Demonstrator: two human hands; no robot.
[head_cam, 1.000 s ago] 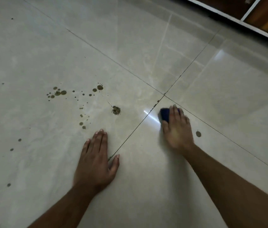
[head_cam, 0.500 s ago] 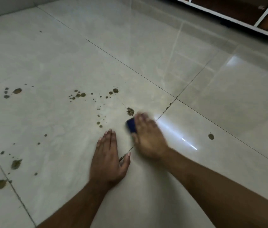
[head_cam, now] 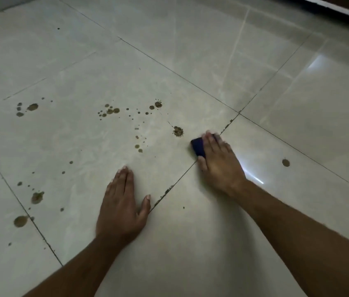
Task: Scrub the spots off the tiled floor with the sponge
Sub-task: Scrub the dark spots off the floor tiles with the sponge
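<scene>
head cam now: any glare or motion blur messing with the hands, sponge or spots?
Head view: dim overall. Glare streaks on the glossy tiled floor beside the right hand, plus a window reflection at upper right. Right hand's fingertips smear with motion blur over the blue sponge; left hand flat and sharp. Brown spots read clearly. Wide-angle lens bends the grout lines slightly.

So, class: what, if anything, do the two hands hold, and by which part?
The right hand holds the blue sponge from above, fingers over its top, thumb at its near edge. The left hand holds nothing, flat on the tiled floor.
</scene>
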